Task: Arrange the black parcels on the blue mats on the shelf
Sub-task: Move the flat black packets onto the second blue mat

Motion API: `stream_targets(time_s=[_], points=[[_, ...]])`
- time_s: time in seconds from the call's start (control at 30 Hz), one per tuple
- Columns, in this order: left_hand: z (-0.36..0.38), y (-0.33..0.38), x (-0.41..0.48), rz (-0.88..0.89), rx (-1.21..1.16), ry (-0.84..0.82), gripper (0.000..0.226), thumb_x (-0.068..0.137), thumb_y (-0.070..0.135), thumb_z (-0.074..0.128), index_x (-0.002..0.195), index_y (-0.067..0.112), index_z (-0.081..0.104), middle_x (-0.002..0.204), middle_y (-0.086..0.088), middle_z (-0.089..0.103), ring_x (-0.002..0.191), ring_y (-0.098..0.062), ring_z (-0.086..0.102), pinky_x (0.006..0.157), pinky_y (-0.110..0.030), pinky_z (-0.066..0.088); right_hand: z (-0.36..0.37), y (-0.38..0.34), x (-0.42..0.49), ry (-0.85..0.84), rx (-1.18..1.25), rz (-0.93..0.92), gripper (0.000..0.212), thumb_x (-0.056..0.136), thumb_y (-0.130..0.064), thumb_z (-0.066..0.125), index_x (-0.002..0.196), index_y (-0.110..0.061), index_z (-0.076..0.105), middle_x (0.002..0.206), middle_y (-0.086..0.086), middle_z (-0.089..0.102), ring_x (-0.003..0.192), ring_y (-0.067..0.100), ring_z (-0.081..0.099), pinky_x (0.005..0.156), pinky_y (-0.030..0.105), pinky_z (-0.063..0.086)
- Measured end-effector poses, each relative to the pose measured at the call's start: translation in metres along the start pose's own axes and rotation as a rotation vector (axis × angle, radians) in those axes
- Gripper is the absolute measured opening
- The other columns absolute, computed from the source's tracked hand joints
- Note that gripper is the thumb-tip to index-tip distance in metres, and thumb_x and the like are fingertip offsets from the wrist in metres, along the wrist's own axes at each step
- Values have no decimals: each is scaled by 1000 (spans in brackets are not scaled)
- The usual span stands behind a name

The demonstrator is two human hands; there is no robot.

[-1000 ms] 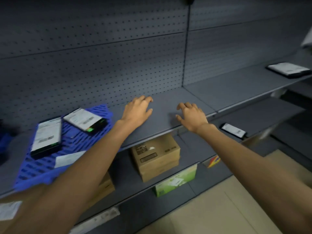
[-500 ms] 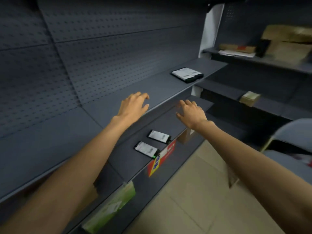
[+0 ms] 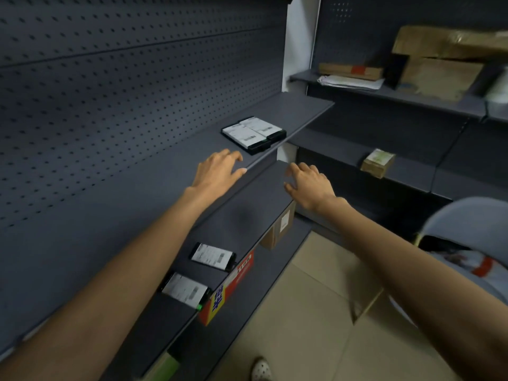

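Two black parcels with white labels (image 3: 253, 131) lie side by side near the right end of the grey upper shelf (image 3: 170, 160). My left hand (image 3: 217, 171) hovers over that shelf's front edge, fingers apart and empty, a short way before the parcels. My right hand (image 3: 309, 185) is stretched out to their lower right, above the shelf below, also empty with fingers spread. Two more black labelled parcels (image 3: 213, 256) (image 3: 184, 290) lie on the lower shelf (image 3: 247, 215) under my left forearm. No blue mat is in view.
A dark pegboard wall (image 3: 123, 92) backs the shelves. Cardboard boxes (image 3: 439, 64) and papers sit on the right-hand unit, with a small box (image 3: 378, 163) lower down. A box (image 3: 279, 229) stands under the lower shelf. Beige floor tiles (image 3: 302, 312) lie below.
My view has swung to the right along the shelves: the blue mat with its parcels has left the picture and the two parcels at the shelf's right end have come closer. Both hands stay outstretched and empty.
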State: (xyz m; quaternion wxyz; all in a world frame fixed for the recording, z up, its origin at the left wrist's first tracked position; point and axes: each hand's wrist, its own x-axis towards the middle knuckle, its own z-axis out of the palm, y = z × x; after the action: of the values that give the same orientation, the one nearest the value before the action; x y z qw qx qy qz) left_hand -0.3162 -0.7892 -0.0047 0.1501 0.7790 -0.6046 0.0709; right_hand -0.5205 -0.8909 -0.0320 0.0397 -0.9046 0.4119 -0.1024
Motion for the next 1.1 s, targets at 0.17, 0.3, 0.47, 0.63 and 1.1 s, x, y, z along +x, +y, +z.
stream_targets(time_s=[0.17, 0.3, 0.47, 0.63, 1.1], points=[[32, -8, 95, -26, -16, -11, 40, 97, 48, 52, 124, 19, 58, 125, -5, 59, 114, -29, 57, 80, -43, 49, -1, 37, 99, 1, 14, -10, 41, 99, -37, 46, 132, -14, 44, 131, 13, 50, 123, 36, 44, 97, 47, 41], [56, -11, 151, -47, -1, -24, 36, 97, 41, 53, 125, 18, 58, 122, -5, 61, 108, -26, 59, 76, -40, 49, 5, 59, 160, -7, 41, -41, 35, 99, -35, 45, 128, -14, 46, 128, 13, 52, 121, 36, 45, 96, 47, 42], [80, -13, 200, -111, 23, -25, 36, 95, 37, 52, 126, 19, 59, 124, -4, 61, 111, -27, 59, 80, -42, 50, 20, 77, 223, -18, 89, -90, 36, 99, -34, 46, 129, -14, 47, 129, 12, 50, 120, 34, 44, 96, 45, 41], [105, -9, 226, -266, 74, -71, 46, 96, 46, 49, 134, 21, 54, 136, -2, 53, 123, -27, 51, 86, -45, 49, 45, 73, 280, -48, 146, -237, 48, 96, -45, 48, 134, -16, 45, 137, 10, 45, 124, 32, 41, 99, 47, 43], [133, 36, 233, -876, 21, -158, 92, 84, 78, 40, 155, 24, 18, 165, 3, 9, 147, -36, 17, 111, -54, 29, 65, 113, 350, -198, 207, -596, 65, 89, -44, 56, 146, -20, 35, 151, 6, 31, 125, 40, 38, 97, 47, 41]])
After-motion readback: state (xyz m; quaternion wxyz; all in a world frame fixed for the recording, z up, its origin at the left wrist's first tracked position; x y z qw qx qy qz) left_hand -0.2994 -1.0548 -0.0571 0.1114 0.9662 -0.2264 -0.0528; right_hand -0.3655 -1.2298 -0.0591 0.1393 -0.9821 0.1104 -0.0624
